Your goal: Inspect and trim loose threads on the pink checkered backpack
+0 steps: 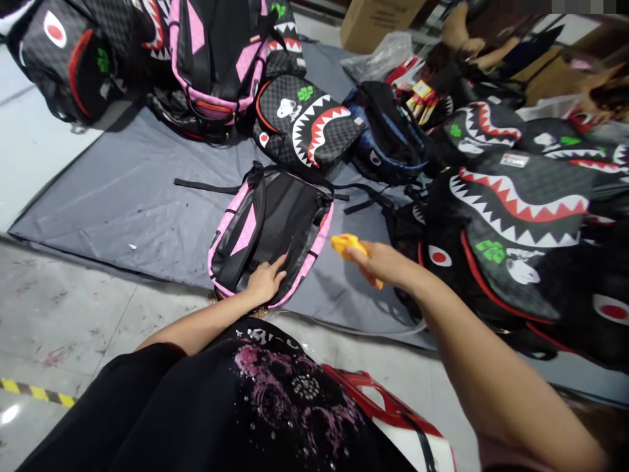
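Note:
A black backpack with pink edging (pixel 280 226) lies on the grey mat in front of me, its back panel and shoulder straps facing up. My left hand (pixel 265 282) rests on the lower part of that panel, fingers stretched out and apart. To the right of the backpack, my right hand (pixel 376 261) is raised above the mat, closed around a yellow gun-shaped hand tool (pixel 350 245). The tool's front end points toward the bag without touching it. Most of its grip is hidden by my fingers, so its exact kind is unclear.
Dark checkered backpacks (pixel 521 210) with shark-mouth prints are piled at right. More bags, including a pink-edged backpack (pixel 216 59) and a blue backpack (pixel 390 137), line the back. A cardboard box (pixel 378 23) stands behind. Another person's arms (pixel 464 39) show at upper right.

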Action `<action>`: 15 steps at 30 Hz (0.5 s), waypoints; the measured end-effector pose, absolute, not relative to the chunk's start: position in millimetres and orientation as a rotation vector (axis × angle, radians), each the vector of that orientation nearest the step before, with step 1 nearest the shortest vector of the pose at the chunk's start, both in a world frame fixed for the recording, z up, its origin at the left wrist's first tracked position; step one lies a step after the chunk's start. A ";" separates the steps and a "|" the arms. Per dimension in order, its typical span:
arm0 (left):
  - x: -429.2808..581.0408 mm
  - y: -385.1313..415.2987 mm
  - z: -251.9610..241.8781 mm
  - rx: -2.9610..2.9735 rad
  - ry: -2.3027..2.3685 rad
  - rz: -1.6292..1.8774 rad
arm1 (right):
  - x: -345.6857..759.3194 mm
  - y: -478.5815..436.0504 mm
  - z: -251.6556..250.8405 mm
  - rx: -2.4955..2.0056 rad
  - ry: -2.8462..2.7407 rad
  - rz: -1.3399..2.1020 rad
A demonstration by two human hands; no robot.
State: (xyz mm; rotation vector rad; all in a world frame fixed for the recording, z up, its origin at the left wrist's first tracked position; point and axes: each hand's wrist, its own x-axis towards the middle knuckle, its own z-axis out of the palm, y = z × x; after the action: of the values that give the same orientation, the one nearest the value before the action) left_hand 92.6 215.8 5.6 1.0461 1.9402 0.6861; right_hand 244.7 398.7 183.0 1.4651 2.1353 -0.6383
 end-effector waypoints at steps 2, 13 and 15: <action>106.0 219.9 9.9 1.329 2.140 0.419 | 248.9 395.8 184.8 1.484 2.120 -0.597; 28.6 183.6 25.1 1.094 2.238 1.231 | 302.2 307.8 157.8 1.314 2.072 -0.362; 4.7 167.6 24.0 0.660 2.226 1.450 | 314.1 278.7 141.6 1.275 2.049 -0.454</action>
State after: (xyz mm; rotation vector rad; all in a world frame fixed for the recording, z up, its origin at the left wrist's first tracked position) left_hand 4.7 167.6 24.0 0.6596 2.2262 1.4505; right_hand 314.1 278.7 141.6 1.2753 2.0487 -0.4541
